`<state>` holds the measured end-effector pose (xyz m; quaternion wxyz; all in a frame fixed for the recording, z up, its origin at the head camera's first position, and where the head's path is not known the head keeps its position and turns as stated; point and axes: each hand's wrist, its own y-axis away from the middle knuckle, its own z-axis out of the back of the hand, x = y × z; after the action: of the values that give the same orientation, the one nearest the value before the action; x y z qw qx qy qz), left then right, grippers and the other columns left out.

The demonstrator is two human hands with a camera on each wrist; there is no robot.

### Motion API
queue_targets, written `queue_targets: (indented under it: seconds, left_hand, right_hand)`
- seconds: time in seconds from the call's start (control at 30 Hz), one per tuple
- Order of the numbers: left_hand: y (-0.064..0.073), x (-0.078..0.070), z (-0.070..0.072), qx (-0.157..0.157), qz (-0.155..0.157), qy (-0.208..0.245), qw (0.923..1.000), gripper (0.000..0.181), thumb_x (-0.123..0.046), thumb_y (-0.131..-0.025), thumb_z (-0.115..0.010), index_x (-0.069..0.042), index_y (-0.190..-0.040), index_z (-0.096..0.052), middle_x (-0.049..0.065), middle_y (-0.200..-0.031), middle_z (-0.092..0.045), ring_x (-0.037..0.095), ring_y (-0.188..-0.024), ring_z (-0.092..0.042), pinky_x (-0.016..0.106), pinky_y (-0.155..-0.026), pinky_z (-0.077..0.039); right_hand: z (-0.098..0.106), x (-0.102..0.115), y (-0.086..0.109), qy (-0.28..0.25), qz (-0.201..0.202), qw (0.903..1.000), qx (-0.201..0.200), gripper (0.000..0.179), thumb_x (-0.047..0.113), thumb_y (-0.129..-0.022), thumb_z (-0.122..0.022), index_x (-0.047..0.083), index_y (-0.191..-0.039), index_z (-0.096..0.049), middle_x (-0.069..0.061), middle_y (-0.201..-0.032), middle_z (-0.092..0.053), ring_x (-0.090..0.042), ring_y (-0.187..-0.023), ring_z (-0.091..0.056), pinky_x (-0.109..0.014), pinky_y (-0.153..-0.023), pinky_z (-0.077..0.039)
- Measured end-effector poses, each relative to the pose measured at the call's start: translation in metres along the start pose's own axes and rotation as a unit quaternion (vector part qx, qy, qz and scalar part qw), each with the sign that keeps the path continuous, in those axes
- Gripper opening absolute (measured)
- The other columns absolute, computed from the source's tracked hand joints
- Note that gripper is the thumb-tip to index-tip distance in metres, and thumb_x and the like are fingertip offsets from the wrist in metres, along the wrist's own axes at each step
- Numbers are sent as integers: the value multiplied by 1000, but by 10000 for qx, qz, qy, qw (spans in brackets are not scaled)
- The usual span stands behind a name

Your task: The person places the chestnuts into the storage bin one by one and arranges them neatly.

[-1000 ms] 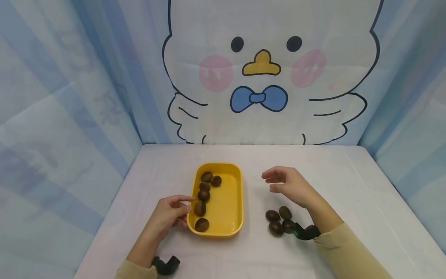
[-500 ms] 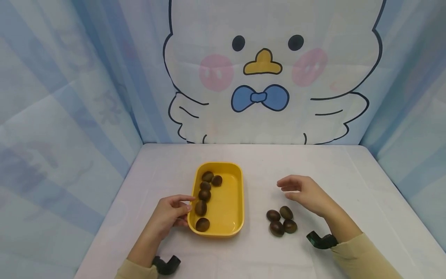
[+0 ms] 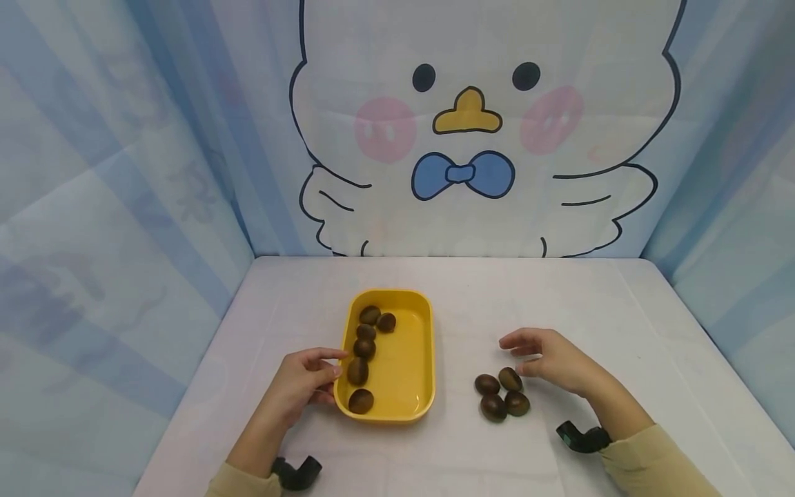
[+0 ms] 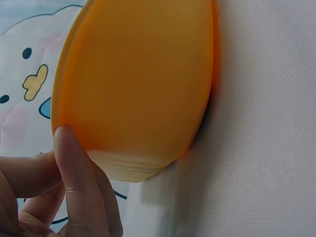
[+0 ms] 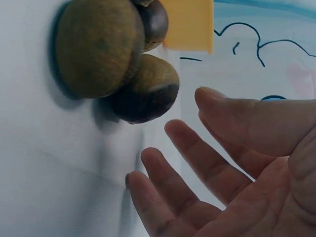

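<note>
A yellow tray (image 3: 402, 373) stands left of centre in the head view, with several chestnuts (image 3: 357, 371) lined up along its left side. My left hand (image 3: 298, 383) holds the tray's left rim; in the left wrist view a fingertip (image 4: 66, 140) lies on the outer wall just by the edge. Right of the tray several loose chestnuts (image 3: 493, 407) sit in a tight cluster on the table. My right hand (image 3: 559, 362) is just beyond and right of that cluster, fingers loosely bent and holding nothing. In the right wrist view its thumb (image 5: 247, 121) and fingers spread close beside the nearest chestnut (image 5: 148, 91).
The white table (image 3: 459, 459) extends around the tray and cluster. Behind it hangs a cloth backdrop (image 3: 472, 228) with a cartoon bird, and blue-and-white cloth (image 3: 124, 228) closes in the left side. Each wrist carries a small black camera (image 3: 584, 437).
My right hand has moved right and toward me, from beside the tray to beside the loose chestnuts. My left hand and the tray stay in place.
</note>
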<state>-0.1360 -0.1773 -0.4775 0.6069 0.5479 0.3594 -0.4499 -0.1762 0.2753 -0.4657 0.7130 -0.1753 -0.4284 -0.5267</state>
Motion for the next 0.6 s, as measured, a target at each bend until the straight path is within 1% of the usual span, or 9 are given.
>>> queue_targets:
  seconds: [0.07, 0.17, 0.23, 0.33, 0.43, 0.53, 0.6]
  left_hand:
    - [0, 0, 0, -15, 0, -9, 10000, 35, -2, -96, -73, -2, -131, -75, 9, -85, -71, 17, -62, -63, 27, -55, -61]
    - [0, 0, 0, 1, -9, -8, 10000, 36, -3, -96, -73, -1, -132, -74, 9, -86, -71, 17, -62, -63, 27, -55, -61]
    - [0, 1, 0, 20, -20, -4, 10000, 36, -3, -96, -73, -1, -132, -74, 9, -86, -72, 17, -62, -64, 27, -55, -61]
    - [-1, 0, 1, 3, -11, -14, 10000, 35, -2, -96, -73, -1, -131, -75, 9, -86, -72, 17, -62, -64, 26, -55, -61]
    - [-2, 1, 1, -33, -3, -12, 10000, 34, -2, -96, -72, -2, -129, -76, 10, -86, -72, 17, -62, -64, 26, -55, -60]
    - [-2, 1, 1, -58, 18, 3, 10000, 33, -1, -96, -72, -3, -128, -77, 11, -86, -72, 17, -62, -63, 26, -55, -60]
    - [-2, 0, 1, -48, 29, 17, 10000, 33, -1, -96, -71, -3, -128, -77, 11, -86, -72, 17, -62, -63, 26, -55, -60]
  right_hand:
    - [-1, -2, 0, -18, -36, 10000, 81, 47, 0, -88, -77, 6, -135, -69, -15, -140, -70, -39, -131, -66, -60, -108, -56]
    - [-3, -5, 0, 49, 6, 9997, 237, 50, 0, -84, -80, 7, -133, -71, -13, -136, -72, -34, -126, -66, -54, -105, -57]
    - [-3, -7, -1, 137, 67, 9993, 335, 51, 0, -82, -82, 9, -131, -72, -11, -134, -73, -31, -123, -66, -48, -102, -58]
    - [-4, -9, -1, 219, 174, 9988, 408, 51, 1, -80, -83, 9, -130, -73, -10, -130, -74, -27, -118, -65, -33, -95, -56]
    - [-5, -11, -2, 121, 177, 9988, 449, 49, 0, -82, -83, 7, -129, -73, -11, -126, -76, -25, -114, -67, -25, -87, -55]
    - [-7, -12, -3, 50, 148, 9988, 472, 47, 0, -83, -83, 6, -128, -73, -11, -120, -76, -25, -110, -68, -23, -84, -56]
    - [-8, -11, -4, 127, 136, 9989, 433, 45, -2, -83, -82, 6, -126, -73, -9, -116, -76, -24, -107, -67, -23, -83, -56]
